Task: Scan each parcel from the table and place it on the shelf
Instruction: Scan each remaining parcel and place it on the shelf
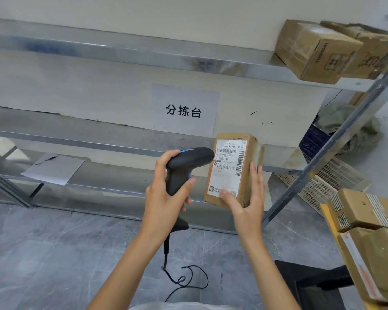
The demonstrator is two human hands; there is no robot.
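The scanning step looks to be in hand: the left hand point(166, 189) has its fingers wrapped round the grip of the black scanner point(186, 166), whose nose points at the label just beyond them. The right hand point(246, 198) holds the parcel point(251, 157) upright, thumb on the label's lower edge, fingers straight along the far side. Next, I judge, the parcel must go up to the shelf point(121, 52) above both hands.

This looks like a parcel sorting room or small warehouse. Metal shelving point(130, 53) stands against a plain wall and holds cardboard boxes point(316, 52). A paper sign point(184, 109) reads "分拣台". Plastic crates point(327, 180), perhaps for sorting, lie on the grey floor point(54, 253).
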